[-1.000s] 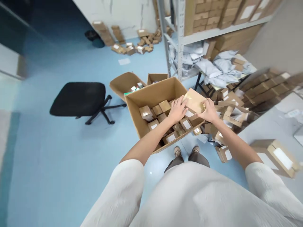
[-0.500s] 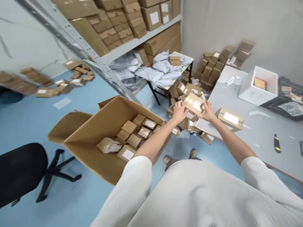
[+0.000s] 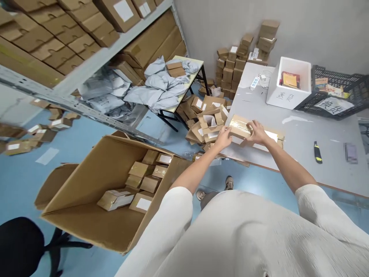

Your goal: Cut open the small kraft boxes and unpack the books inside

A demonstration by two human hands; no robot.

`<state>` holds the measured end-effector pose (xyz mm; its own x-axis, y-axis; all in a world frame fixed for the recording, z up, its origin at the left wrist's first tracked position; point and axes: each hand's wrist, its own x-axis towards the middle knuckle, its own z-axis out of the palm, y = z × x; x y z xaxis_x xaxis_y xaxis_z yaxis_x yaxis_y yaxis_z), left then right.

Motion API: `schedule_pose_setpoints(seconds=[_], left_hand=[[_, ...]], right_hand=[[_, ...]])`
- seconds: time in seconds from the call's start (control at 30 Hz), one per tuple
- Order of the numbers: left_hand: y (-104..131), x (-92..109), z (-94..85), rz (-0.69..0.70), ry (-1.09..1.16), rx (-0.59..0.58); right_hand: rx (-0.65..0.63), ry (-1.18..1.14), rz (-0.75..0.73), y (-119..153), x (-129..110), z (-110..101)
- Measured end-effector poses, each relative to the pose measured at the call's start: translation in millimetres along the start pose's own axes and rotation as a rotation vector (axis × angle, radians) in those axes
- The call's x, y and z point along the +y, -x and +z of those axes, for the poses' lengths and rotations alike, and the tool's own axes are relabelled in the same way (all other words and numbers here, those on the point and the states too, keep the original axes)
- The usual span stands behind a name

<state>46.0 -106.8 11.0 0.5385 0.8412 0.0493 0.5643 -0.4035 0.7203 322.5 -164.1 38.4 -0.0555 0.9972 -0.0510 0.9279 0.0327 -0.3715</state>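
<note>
A taped brown cardboard box (image 3: 240, 126) is held between my two hands at the left edge of the grey table (image 3: 300, 148). My left hand (image 3: 223, 137) grips its near left corner. On the right end of the box, my right hand (image 3: 256, 132) has its fingers curled over the edge. Another box with a white label (image 3: 272, 135) lies right beside it on the table, partly hidden by my right hand and forearm. To the lower left, a large open carton (image 3: 83, 184) contains several small brown boxes.
A white foam box (image 3: 286, 96), a black crate (image 3: 319, 104) and a yellow-black cutter (image 3: 317, 152) rest on the table. Opened boxes (image 3: 211, 121) are heaped at its left side. A metal shelf (image 3: 115, 46) stands upper left, a black chair (image 3: 23, 246) lower left.
The held box has moved from over the heap of boxes to the table's edge, beside the labelled box. Both hands moved with it, and the view has turned to the right.
</note>
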Motion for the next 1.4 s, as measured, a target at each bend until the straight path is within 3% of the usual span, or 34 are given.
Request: schedule_pose_setpoints(seconds=[0.2, 0.4, 0.5, 0.6, 0.77, 0.97, 1.2, 1.4], left_hand=[[-6.2, 20.9, 15.8, 0.018, -0.022, -0.047], [-7.4, 29.6, 30.4, 0.064, -0.015, -0.091], [-6.3, 27.6, 28.7, 0.086, -0.002, -0.091], [0.4, 18.7, 16.5, 0.096, -0.002, -0.061], [30.8, -12.3, -20.0, 0.023, -0.031, 0.001], [96.5, -65.9, -72.4, -0.102, -0.085, 0.153], [215.5, -131.2, -133.9, -0.319, -0.126, 0.338], [328.1, -185.2, -169.0, -0.511, -0.059, 0.475]], right_hand=[[-0.091, -0.010, 0.034, 10.8, 27.1, -19.6], [-0.122, -0.028, 0.064, 25.1, 44.3, -28.4], [-0.104, -0.018, 0.064, 28.4, 39.9, -29.4], [-0.059, 0.004, 0.016, 21.9, 21.2, -26.5], [-0.023, -0.019, -0.141, -8.8, -38.1, -6.4], [-0.082, -0.080, -0.417, -48.8, -134.0, 37.4], [-0.241, -0.077, -0.654, -72.9, -257.1, 90.9], [-0.384, -0.021, -0.714, -73.1, -363.5, 130.6]])
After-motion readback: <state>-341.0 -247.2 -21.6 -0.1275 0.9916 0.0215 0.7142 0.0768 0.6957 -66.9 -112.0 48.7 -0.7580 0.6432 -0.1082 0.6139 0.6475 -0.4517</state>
